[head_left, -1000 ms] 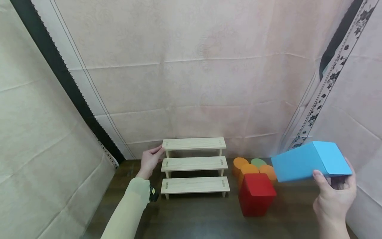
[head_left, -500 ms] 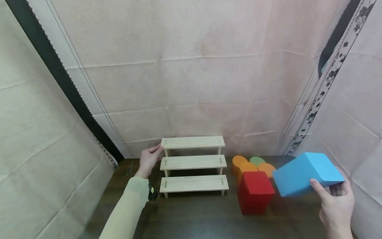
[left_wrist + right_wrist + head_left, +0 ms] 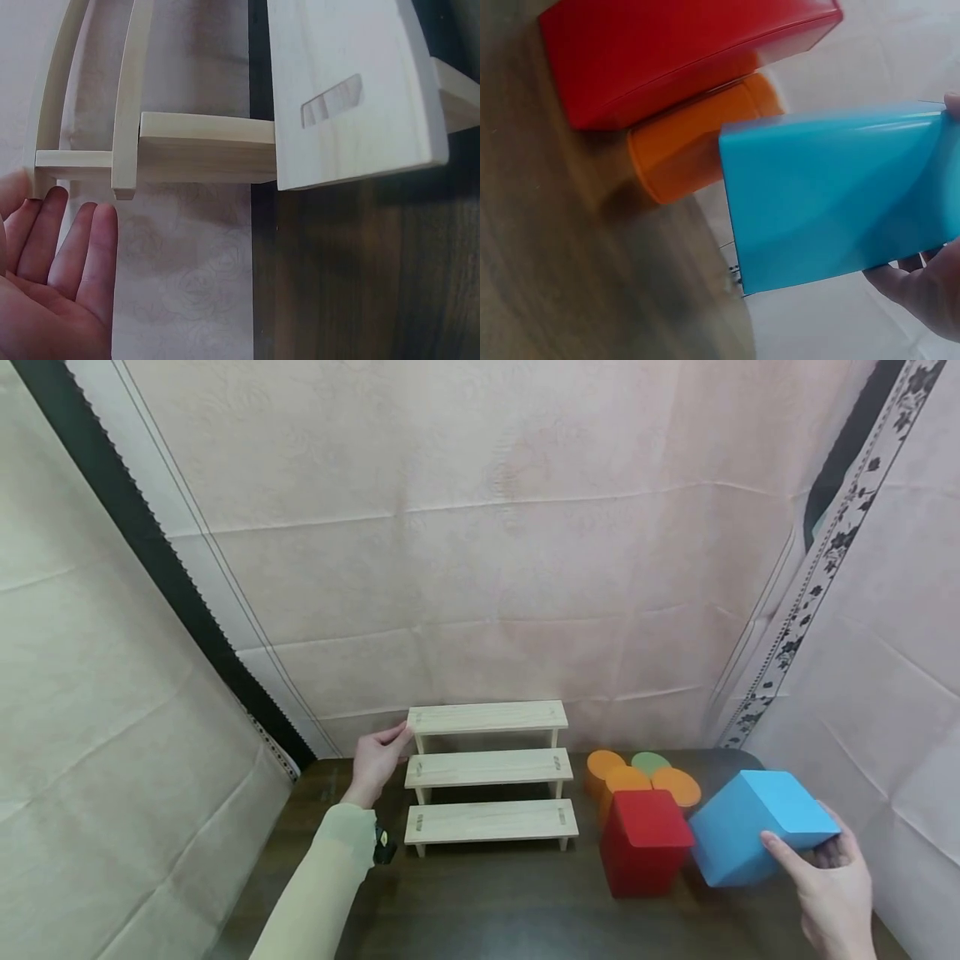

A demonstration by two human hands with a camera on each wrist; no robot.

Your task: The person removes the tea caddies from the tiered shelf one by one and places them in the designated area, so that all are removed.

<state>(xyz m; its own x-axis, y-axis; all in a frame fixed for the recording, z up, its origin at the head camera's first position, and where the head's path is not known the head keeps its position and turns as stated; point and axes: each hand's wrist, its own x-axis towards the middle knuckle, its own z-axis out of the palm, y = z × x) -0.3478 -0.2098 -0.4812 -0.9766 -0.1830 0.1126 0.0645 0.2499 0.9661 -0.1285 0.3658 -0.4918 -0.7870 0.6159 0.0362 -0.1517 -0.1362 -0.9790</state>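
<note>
A three-tier wooden step shelf (image 3: 491,768) stands against the back cloth. My left hand (image 3: 377,766) is at the left end of its top tier, thumb and index finger pinching the plank's edge; in the left wrist view the other fingers (image 3: 96,255) extend below it. My right hand (image 3: 832,885) grips a blue box (image 3: 757,827) near its top, thumb on the near side. The box tilts slightly, its lower end close over the table, right beside a red box (image 3: 647,843). In the right wrist view, the blue box (image 3: 832,195) partly covers an orange cylinder (image 3: 682,142).
Behind the red box stand several orange cylinders (image 3: 602,764) and a green one (image 3: 649,763). Pale cloth (image 3: 480,568) hangs at the back and both sides of the dark wooden table (image 3: 510,910).
My right hand has lowered the blue box and brought it left, toward the red box, turning it more upright. My left hand stays at the shelf's top tier.
</note>
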